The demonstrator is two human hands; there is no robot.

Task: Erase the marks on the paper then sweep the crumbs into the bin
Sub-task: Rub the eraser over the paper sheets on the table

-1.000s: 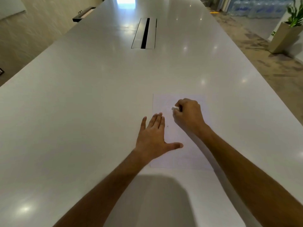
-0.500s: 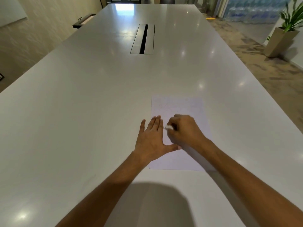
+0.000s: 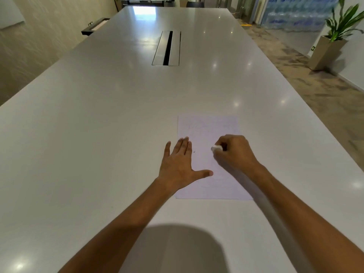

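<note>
The right hand [image 3: 235, 152] pinches a small white eraser [image 3: 216, 148] in curled fingers, with the eraser tip against the middle of the paper [image 3: 206, 127]. Half a second earlier the eraser worked close beside the left fingertips; it now sits further right, and a second ago it was higher up the sheet, so the strokes are travelling across the central area. The left hand [image 3: 180, 164] lies flat with fingers straight and thumb spread, pressing the sheet's left edge onto the white table [image 3: 98, 134]; its position is unchanged. The paper rests near the table's front edge, square to the person. Faint pencil lines remain visible near the far end of the sheet, and a small dark speck [image 3: 194, 151] lies just beside the left fingertips. Judgement: erasing is under way but incomplete; sweeping has not begun. No bin appears in view.
</note>
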